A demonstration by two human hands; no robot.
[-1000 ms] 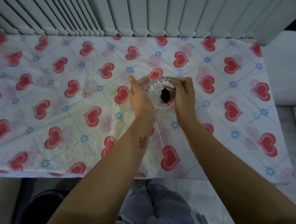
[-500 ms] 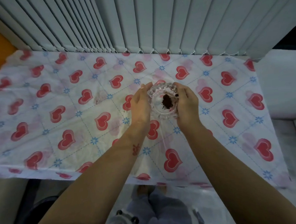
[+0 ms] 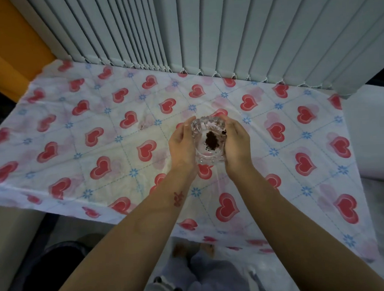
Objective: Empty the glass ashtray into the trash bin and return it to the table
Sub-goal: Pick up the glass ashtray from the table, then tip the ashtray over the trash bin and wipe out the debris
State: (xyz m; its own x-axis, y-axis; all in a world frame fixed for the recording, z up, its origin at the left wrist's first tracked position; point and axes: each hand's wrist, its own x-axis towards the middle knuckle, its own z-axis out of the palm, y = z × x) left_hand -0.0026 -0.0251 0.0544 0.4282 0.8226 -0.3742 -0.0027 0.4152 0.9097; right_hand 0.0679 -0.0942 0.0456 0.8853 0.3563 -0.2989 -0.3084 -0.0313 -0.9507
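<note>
Clear cut-glass round ashtray (image 3: 209,142) with a dark ash heap, cupped between left hand (image 3: 183,145) and right hand (image 3: 236,147) over the heart-print counter (image 3: 97,137). Black trash bin (image 3: 57,270) low at seven o'clock, nearer the left arm.

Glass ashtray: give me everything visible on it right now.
The glass ashtray is clear, round and thick-walled, with a notched, scalloped rim. It sits upright, mouth up, and holds a small dark clump of ash plus a few specks, so it has not been emptied. The left hand and right hand cup its opposite sides. It is over the middle of the heart-print tablecloth; whether it is lifted or resting there cannot be told.
</note>
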